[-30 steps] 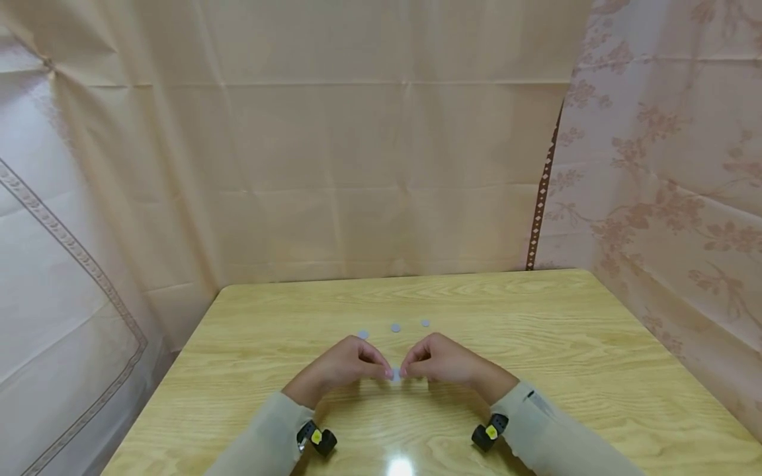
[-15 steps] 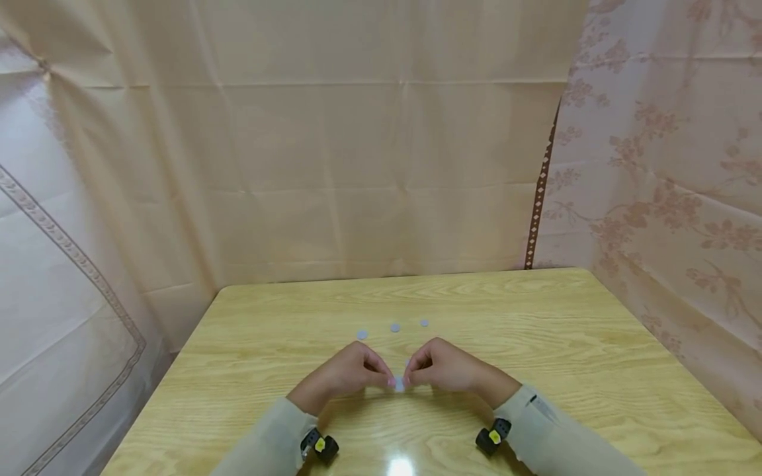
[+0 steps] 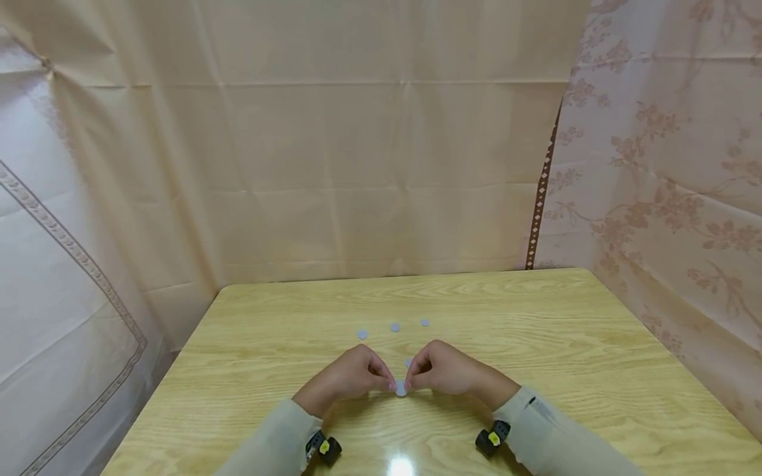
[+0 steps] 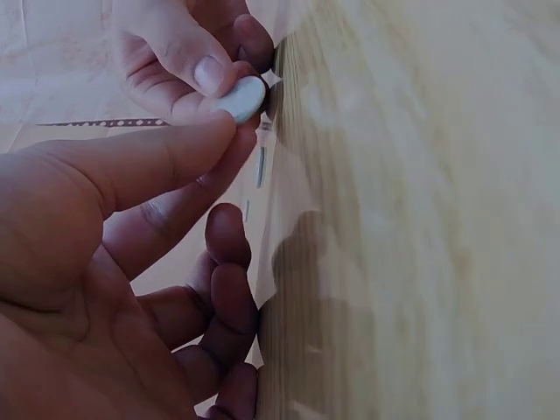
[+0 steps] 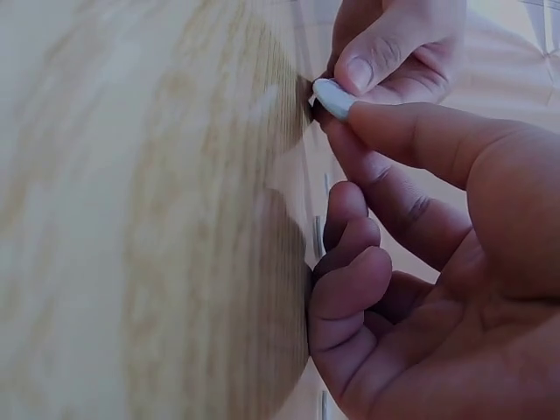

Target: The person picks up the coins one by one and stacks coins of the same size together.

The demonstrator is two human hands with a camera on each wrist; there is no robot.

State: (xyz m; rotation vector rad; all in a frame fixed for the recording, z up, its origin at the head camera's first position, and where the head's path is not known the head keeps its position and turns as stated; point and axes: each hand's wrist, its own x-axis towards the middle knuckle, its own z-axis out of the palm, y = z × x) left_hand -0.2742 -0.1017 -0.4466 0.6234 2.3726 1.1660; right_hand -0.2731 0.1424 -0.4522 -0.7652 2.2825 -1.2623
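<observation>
Low over the table, a small pale round disc (image 3: 401, 389) is held between both hands. My left hand (image 3: 356, 374) pinches its left edge with thumb and index finger, and my right hand (image 3: 445, 370) pinches the opposite edge. In the left wrist view the disc (image 4: 243, 99) shows a smooth, whitish face tilted up off the wood. The right wrist view has the same disc (image 5: 332, 98) at the fingertips, seen more edge-on. The other fingers of each hand curl loosely near the tabletop.
Three similar grey discs lie flat farther back: a left one (image 3: 362, 334), a middle one (image 3: 395, 328) and a right one (image 3: 424, 323). Another disc (image 3: 408, 363) is partly hidden by the right hand. Curtains stand behind the wooden table (image 3: 268, 357).
Both hands have moved a little toward the near edge and slightly right, with the disc between them. A disc beyond the right fingers has come partly into view.
</observation>
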